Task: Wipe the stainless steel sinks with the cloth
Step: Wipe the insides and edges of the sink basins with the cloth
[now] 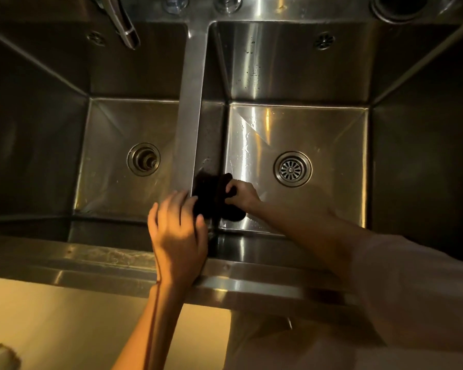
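The dark cloth (214, 196) lies bunched against the divider (191, 124), the steel strip that parts the two basins, low on its right-hand wall at the near end and reaching onto the right sink (318, 134) floor. The right hand (242, 194) has its grip closed on the cloth, fingers curled into the folds just right of the divider. The left hand (178, 228) rests on the divider's near end where it meets the front rim (91, 263), fingers relaxed and spread, fingertips touching the cloth's left edge. Right of the divider the basin floor runs bare to the strainer drain (292, 169) and the far walls. Left of the divider the left sink (112, 156) holds only its drain (143, 159), with the faucet spout (123, 25) above the far wall
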